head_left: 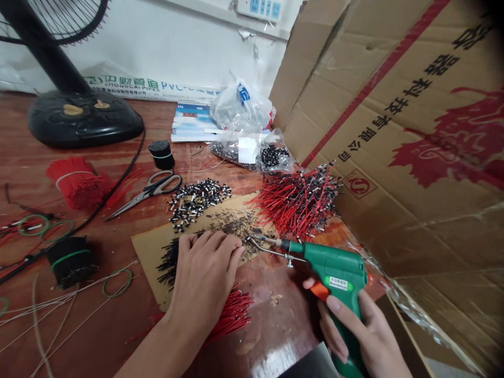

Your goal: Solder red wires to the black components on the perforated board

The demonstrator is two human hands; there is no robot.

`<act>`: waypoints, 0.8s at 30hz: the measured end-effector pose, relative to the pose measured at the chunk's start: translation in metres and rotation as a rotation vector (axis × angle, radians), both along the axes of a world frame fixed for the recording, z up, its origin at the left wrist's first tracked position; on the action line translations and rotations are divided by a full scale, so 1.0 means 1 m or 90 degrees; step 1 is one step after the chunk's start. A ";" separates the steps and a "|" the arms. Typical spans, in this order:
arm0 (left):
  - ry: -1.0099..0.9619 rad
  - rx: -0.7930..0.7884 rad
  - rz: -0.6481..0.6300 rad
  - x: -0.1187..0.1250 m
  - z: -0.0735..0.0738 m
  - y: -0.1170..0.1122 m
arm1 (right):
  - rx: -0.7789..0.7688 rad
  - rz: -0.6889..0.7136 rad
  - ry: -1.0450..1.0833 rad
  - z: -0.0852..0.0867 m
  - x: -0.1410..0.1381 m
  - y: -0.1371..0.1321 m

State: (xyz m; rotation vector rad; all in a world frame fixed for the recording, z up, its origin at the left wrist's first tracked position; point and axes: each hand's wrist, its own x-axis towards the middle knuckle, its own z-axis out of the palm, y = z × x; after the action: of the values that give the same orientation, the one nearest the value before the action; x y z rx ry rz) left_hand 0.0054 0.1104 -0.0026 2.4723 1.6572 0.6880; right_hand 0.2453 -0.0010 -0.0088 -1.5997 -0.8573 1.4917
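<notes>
My right hand (368, 325) is wrapped round the handle of a green soldering gun (334, 262), a finger at its orange trigger. The gun's metal tip and thin curved solder feed tube point left, close to the fingertips of my left hand (208, 268). Thumb and forefinger of that hand are pinched together; what they hold is too small to make out. Beneath them lies a tan board (151, 247) with dark burnt specks. Black wires (169, 262) lie beside the left hand, and red wires (236, 310) stick out from under its wrist.
Small black-and-silver parts (200, 199) are heaped behind the board, near scissors (147, 191). A pile of red-and-black wires (299, 199) lies against a tall cardboard box (394, 157). Bundled red wires (79, 181), black bundles (73, 260), plastic bags (244, 147) and a fan base (84, 118) stand around.
</notes>
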 end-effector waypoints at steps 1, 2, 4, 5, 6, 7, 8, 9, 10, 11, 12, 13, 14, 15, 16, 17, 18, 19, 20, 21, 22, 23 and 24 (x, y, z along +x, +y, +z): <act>0.004 -0.002 -0.001 0.000 0.000 0.000 | 0.003 0.001 -0.002 0.000 0.000 -0.001; 0.006 -0.003 -0.002 0.000 0.000 0.000 | 0.003 -0.002 -0.007 0.000 0.000 -0.001; 0.007 -0.001 -0.003 0.000 -0.001 0.001 | -0.003 -0.013 -0.018 0.000 0.000 -0.003; 0.007 0.000 -0.002 0.001 -0.001 0.000 | -0.007 -0.019 -0.023 0.000 0.000 -0.004; 0.007 0.001 0.000 0.001 -0.001 0.000 | -0.012 -0.026 -0.028 0.000 0.000 -0.004; 0.006 0.000 0.000 0.001 -0.001 0.000 | -0.013 -0.028 -0.030 0.000 0.000 -0.004; 0.005 0.001 0.002 0.001 -0.001 0.000 | -0.012 -0.026 -0.028 0.000 0.000 -0.004; 0.005 0.000 0.002 0.002 0.000 0.000 | -0.011 -0.021 -0.026 0.001 0.000 -0.004; 0.006 -0.002 0.003 0.002 0.000 0.000 | -0.011 -0.017 -0.025 0.001 0.000 -0.003; 0.006 -0.004 0.004 0.002 0.000 -0.001 | -0.011 -0.014 -0.024 0.002 0.000 -0.002; 0.007 -0.007 0.004 0.002 0.000 -0.001 | -0.011 -0.009 -0.023 0.002 -0.001 -0.002; 0.008 -0.009 0.005 0.002 0.001 -0.001 | -0.010 -0.006 -0.024 0.002 -0.001 -0.001; 0.009 -0.012 0.006 0.002 0.001 0.000 | -0.006 -0.004 -0.027 0.002 -0.001 -0.001; 0.009 -0.013 0.006 0.002 0.001 0.000 | 0.000 -0.002 -0.033 0.002 -0.001 -0.002; 0.008 -0.013 0.006 0.002 0.001 0.000 | 0.004 -0.003 -0.043 0.002 0.000 -0.002; 0.007 -0.013 0.006 0.002 0.001 0.000 | 0.007 -0.007 -0.052 0.001 0.000 -0.003; 0.006 -0.012 0.007 0.002 0.001 0.000 | 0.007 -0.011 -0.061 0.001 0.000 -0.003; 0.006 -0.011 0.007 0.002 0.001 0.000 | 0.005 -0.014 -0.067 0.001 0.000 -0.003; 0.006 -0.011 0.008 0.002 0.001 0.000 | 0.004 -0.013 -0.070 0.000 0.000 -0.004; 0.008 -0.011 0.008 0.002 0.001 0.000 | 0.004 -0.011 -0.071 0.000 0.000 -0.004; 0.010 -0.011 0.008 0.002 0.001 0.000 | 0.006 -0.010 -0.073 0.000 0.000 -0.004; 0.013 -0.009 0.008 0.002 0.001 0.000 | 0.008 -0.009 -0.078 0.001 0.000 -0.004; 0.015 -0.009 0.008 0.002 0.001 0.000 | 0.010 -0.011 -0.082 0.001 0.000 -0.004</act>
State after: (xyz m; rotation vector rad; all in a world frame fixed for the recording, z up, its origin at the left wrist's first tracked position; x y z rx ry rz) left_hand 0.0072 0.1099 -0.0019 2.4712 1.6805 0.6491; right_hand 0.2449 -0.0046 -0.0079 -1.7012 -0.9224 1.3782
